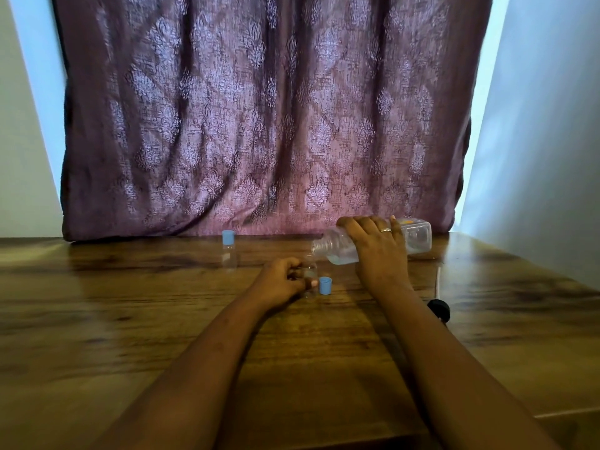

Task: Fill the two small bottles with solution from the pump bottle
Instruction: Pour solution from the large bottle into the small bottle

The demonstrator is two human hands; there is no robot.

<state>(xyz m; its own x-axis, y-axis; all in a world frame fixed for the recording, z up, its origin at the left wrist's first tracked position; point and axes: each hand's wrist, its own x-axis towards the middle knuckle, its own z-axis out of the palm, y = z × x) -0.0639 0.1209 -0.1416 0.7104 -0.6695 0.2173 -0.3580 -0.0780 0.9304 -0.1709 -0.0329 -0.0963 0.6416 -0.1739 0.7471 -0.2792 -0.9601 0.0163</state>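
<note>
From the head view, you are pouring into the first small bottle: your right hand (378, 245) is wrapped over the pump bottle (418, 238), which is tipped almost level with its open neck pointing left, just above the small bottle (310, 271). Your left hand (281, 282) has its fingers curled round that small bottle, steadying it upright on the table (162, 319). Its blue cap (325, 285) stands just beside it. The little solution left pools low near the neck, so the next move likely calls for a slow, slightly steeper tilt with the mouths kept in line; whether anything is flowing is too faint to tell. The second small bottle (229, 253) stands capped, apart to the left near the table's far edge, and looks not yet filled. The black pump head (439, 309) lies on the table to your right. The surface is dark, glossy wood grain; behind it hangs a patterned purple curtain (259, 125) between pale walls.
</note>
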